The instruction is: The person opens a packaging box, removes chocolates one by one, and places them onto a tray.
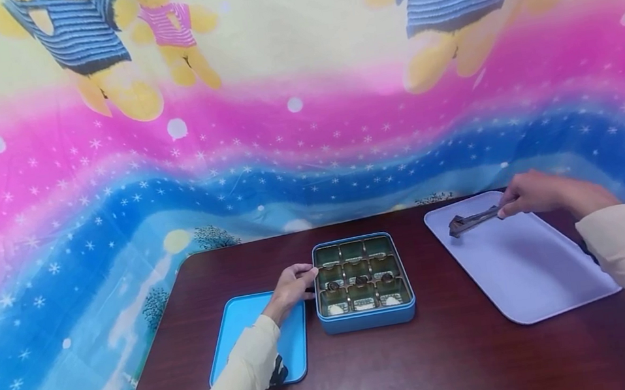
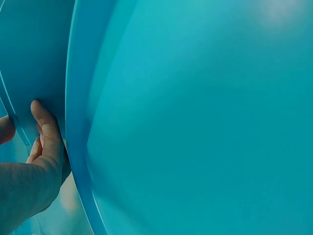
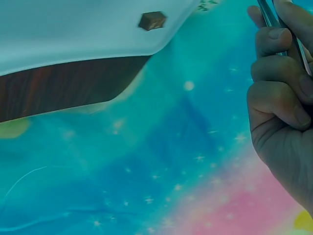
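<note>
A blue tin box (image 1: pixel 367 319) with a gold, divided insert stands mid-table; three small dark pieces show along its middle row. My left hand (image 1: pixel 291 286) rests on the box's left side, its fingertips at the rim. In the left wrist view, that hand (image 2: pixel 46 156) has fairly straight fingers against a blue wall. My right hand (image 1: pixel 528 191) grips metal tongs (image 1: pixel 481 217) over the lilac tray (image 1: pixel 535 264). The tongs' tips meet a brown chocolate-like piece (image 1: pixel 456 226) near the tray's far left corner. In the right wrist view, this piece (image 3: pixel 152 20) looks like a faceted cube.
A light blue lid (image 1: pixel 246 322) lies left of the box, partly under my left forearm. The brown table (image 1: pixel 429 364) meets a printed cloth backdrop (image 1: pixel 310 175) at its far edge. Bare tabletop lies between box and tray.
</note>
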Motion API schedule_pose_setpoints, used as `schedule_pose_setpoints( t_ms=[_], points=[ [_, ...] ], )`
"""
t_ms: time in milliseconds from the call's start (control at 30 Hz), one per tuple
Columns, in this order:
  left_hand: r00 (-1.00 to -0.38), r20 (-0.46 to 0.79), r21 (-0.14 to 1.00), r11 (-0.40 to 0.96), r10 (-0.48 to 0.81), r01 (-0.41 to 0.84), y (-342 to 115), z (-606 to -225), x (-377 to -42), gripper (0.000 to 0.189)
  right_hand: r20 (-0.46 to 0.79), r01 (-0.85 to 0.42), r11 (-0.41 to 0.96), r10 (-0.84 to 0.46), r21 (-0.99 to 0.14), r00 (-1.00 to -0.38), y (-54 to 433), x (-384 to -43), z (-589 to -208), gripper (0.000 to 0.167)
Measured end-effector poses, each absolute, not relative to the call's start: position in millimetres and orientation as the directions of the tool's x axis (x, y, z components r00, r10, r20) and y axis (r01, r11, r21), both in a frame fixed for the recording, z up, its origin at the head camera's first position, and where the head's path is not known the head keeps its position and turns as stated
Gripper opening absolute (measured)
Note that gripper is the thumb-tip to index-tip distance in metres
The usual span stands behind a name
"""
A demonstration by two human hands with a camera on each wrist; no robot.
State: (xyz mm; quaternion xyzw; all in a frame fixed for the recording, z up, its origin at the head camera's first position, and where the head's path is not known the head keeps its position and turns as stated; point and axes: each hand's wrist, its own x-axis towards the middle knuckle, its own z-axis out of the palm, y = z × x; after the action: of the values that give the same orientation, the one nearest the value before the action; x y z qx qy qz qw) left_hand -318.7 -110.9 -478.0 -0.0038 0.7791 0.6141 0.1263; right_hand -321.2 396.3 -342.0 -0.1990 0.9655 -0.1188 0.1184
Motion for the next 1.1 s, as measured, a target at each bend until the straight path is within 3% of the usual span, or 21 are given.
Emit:
schedule_pose_setpoints(
  t_ms=[700, 900, 1100],
  points=[
    [-0.967, -0.211, 0.957, 0.231, 0.146, -0.174, -111, -480, -322, 0.041, -0.228, -0.316, 0.917, -0.371, -0.243, -0.900, 421, -317, -364, 0.026],
    [-0.967, -0.212, 0.956, 0.233, 0.140, -0.176, -111, -478, -321, 0.041, -0.179, -0.342, 0.918, -0.378, -0.202, -0.908, 417, -320, -351, 0.026],
    [-0.966, -0.215, 0.956, 0.235, 0.146, -0.177, -111, -480, -321, 0.042, -0.122, -0.398, 0.895, -0.426, -0.200, -0.897, 378, -322, -326, 0.016]
  ],
)
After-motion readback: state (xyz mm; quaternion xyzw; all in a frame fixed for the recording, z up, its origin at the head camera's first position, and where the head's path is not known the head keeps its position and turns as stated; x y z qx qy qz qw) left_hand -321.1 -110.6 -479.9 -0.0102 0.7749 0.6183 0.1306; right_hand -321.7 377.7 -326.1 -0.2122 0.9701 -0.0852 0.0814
